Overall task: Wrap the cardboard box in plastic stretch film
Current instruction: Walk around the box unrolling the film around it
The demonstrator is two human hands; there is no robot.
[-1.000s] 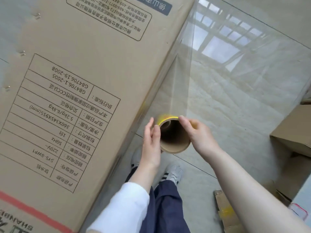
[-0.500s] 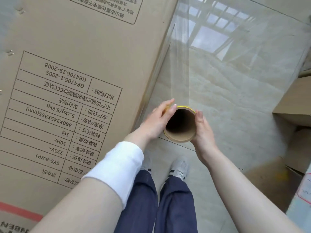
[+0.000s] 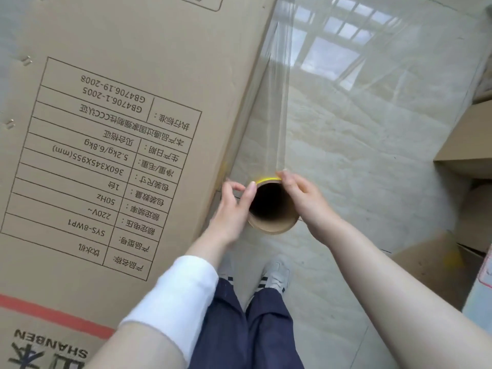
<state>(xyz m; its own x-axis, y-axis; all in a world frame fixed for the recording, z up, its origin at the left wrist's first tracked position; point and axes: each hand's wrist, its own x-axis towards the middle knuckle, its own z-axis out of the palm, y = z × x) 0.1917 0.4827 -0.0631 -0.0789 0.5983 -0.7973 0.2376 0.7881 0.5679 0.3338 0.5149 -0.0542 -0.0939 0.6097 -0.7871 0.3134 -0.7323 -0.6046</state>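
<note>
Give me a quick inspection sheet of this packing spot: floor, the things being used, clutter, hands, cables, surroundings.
Surface: glossy tiled floor, reflecting a window.
Job's things: tall cardboard box on the left, printed spec table upside down to the camera; roll of stretch film seen end-on, hollow core, yellow edge; film sheet stretched from the roll toward the box edge.
Clutter: other cardboard boxes at the right edge.
Grips: left hand and right hand each hold a side of the roll.
Cables: nothing seen.
Surroundings: the person's dark trousers and pale shoes below the roll; white sleeve on the left arm.
</note>
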